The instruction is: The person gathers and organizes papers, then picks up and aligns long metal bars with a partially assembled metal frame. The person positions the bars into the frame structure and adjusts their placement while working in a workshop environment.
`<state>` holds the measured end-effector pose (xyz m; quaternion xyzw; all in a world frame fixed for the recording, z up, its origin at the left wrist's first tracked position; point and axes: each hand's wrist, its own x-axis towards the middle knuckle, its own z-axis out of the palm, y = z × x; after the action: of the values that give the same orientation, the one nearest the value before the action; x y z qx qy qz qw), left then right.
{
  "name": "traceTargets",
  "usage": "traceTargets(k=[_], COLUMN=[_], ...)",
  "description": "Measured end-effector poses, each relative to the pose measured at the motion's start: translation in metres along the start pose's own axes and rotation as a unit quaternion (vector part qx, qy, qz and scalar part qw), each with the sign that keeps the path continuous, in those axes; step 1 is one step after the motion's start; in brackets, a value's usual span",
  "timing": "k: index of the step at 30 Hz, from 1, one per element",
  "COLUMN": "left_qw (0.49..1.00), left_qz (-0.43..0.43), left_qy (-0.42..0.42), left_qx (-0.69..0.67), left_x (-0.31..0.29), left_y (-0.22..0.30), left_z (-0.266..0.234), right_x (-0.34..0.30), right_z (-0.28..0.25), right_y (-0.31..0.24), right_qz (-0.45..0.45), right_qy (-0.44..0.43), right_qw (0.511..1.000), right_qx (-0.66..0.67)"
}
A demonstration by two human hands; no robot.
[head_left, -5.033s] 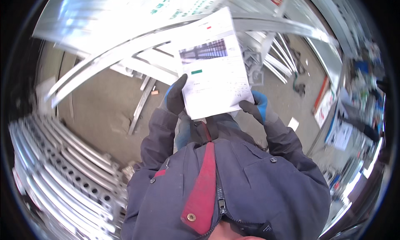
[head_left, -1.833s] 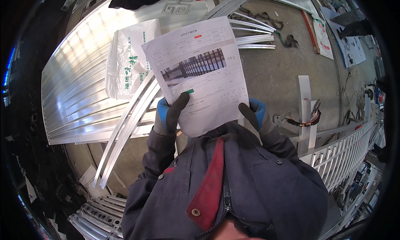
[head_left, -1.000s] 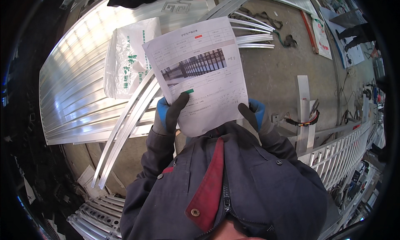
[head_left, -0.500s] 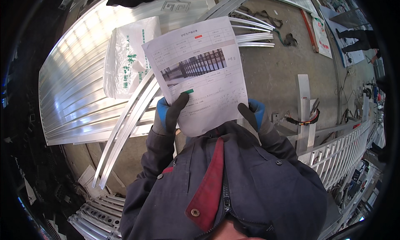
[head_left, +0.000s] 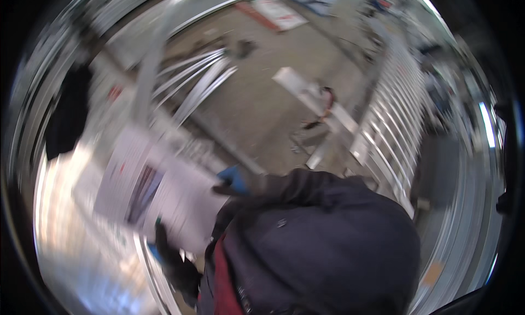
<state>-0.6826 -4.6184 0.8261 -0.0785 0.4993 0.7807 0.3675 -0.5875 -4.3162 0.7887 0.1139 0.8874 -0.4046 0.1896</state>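
A white printed sheet of paper (head_left: 183, 197) with a picture of a fence on it is held out at the left of the view, smeared by motion. My left hand (head_left: 167, 255), in a dark and blue glove, grips its lower edge with the thumb on top. On the paper's right edge my gloved right hand (head_left: 232, 182) pinches it, thumb over the face. The fingers beneath the sheet are hidden.
Long metal profiles (head_left: 199, 82) lie on the floor ahead. A barred metal railing (head_left: 394, 112) stands at the right. Near it are a flat metal bar (head_left: 314, 99) and a reddish cable (head_left: 328, 104). A dark cloth (head_left: 68, 112) lies far left.
The whole view has swung round to the right and blurred. The paper and both hands now appear lower left, tilted, with the railing nearer the middle. Both hands keep hold of the paper.
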Motion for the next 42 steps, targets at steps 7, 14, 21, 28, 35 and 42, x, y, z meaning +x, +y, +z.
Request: traceTargets(k=[7,14,21,28,35,42], left_qw=[0.99,0.993,0.978,0.994,0.994,0.9], left_qz=[0.083,0.028,0.109,0.023,0.03,-0.069], left_qy=[0.01,-0.03,0.049,0.068,0.105,0.3], left_qx=[0.11,0.113,0.172,0.087,-0.024,0.308], left_x=[0.022,0.059,0.033,0.066,0.076,0.038], left_y=[0.004,-0.008,-0.023,-0.093,-0.163,-0.155], left_z=[0.024,0.021,0.014,-0.07,-0.135,-0.179], right_x=[-0.04,-0.057,-0.034,0.024,0.081,0.121], right_z=[-0.013,-0.014,0.011,0.049,0.095,0.114], right_y=[-0.002,0.024,0.033,0.043,0.072,0.093], right_qz=[-0.024,0.054,0.007,0.005,0.045,0.052], right_qy=[0.091,0.122,0.083,0.021,-0.011,0.041], right_qw=[0.943,0.974,0.905,0.946,0.978,0.995], right_qx=[0.318,0.182,0.416,0.323,0.202,0.069])
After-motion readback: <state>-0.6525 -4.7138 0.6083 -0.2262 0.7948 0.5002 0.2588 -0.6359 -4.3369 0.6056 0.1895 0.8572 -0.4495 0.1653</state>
